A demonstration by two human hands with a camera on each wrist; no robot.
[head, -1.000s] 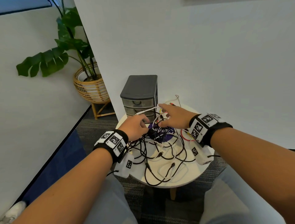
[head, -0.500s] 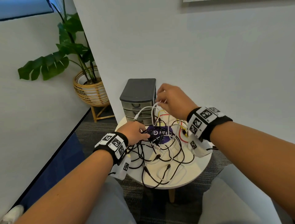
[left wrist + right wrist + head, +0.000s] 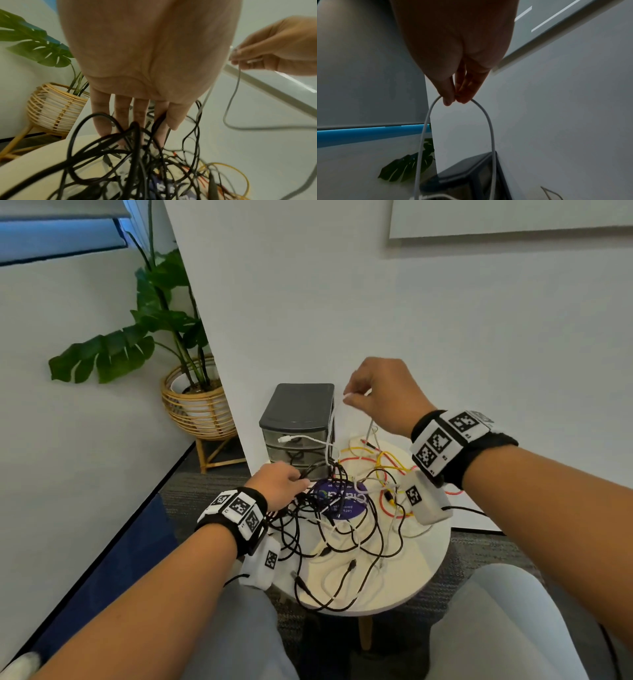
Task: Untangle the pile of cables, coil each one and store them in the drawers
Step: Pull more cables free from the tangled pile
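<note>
- the task looks barely begun: the pile of cables (image 3: 346, 529) is one knot of black, white, red and yellow strands spread over the round bench (image 3: 411, 587), and no coiled cable shows anywhere.
- the right hand (image 3: 383, 395) is raised above the pile, thumb and fingertips pinched on a white cable (image 3: 488, 121); in the right wrist view it hangs as an arch with both strands dropping toward the drawers.
- one plug end of that white cable dangles free in front of the top drawer; the other strand runs down into the knot, so by my reading it is only partly freed.
- the left hand (image 3: 279, 482) is low at the pile's far left edge, fingers extended down among the black cables (image 3: 109, 136) with one strand passing between thumb and forefinger; whether it truly grips that strand i cannot tell.
- the drawer unit (image 3: 301, 429) stands at the back of the bench, all drawers appearing closed.
- left to do, as i judge it: finish freeing the white cable, coil it, open a drawer, store it, then repeat for every other cable.
</note>
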